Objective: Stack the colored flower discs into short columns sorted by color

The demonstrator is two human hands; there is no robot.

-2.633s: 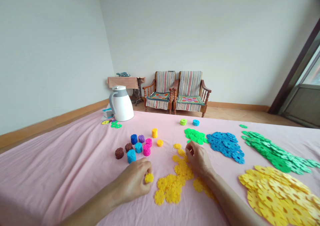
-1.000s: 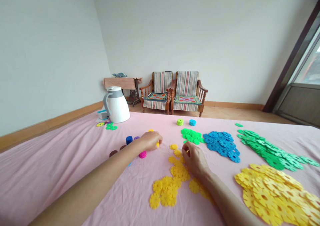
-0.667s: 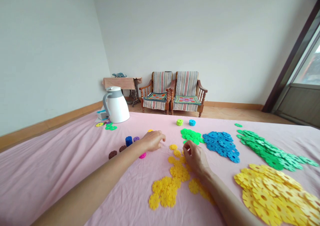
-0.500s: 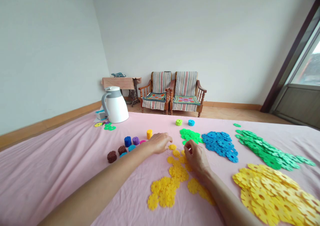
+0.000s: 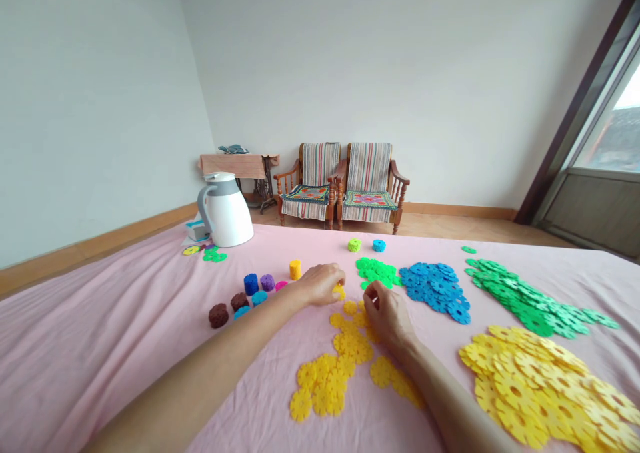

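My left hand [image 5: 323,285] is closed at the top end of a trail of yellow snowflake discs, its fingertips on one yellow snowflake disc [image 5: 339,291]. Just to the right, my right hand [image 5: 389,314] has thumb and index finger curled into a pinch. Whatever may be between those fingertips is hidden. Below and between both hands lie the loose yellow discs [image 5: 325,383], flat and overlapping on the pink cloth [image 5: 250,386]. Beside my left wrist stands a short yellow stack of discs [image 5: 295,269].
Further stacks stand at left: brown [image 5: 219,315], dark blue [image 5: 251,283] and purple [image 5: 267,282]. Heaps of light green [image 5: 376,272], blue [image 5: 435,289], green [image 5: 530,299] and larger yellow discs [image 5: 540,386] spread rightward. A white jug [image 5: 229,213] stands at the back left.
My left hand has closed its fingertips on the topmost yellow disc, which lay apart from them before. My right hand keeps its pinch. The whole view has shifted slightly.
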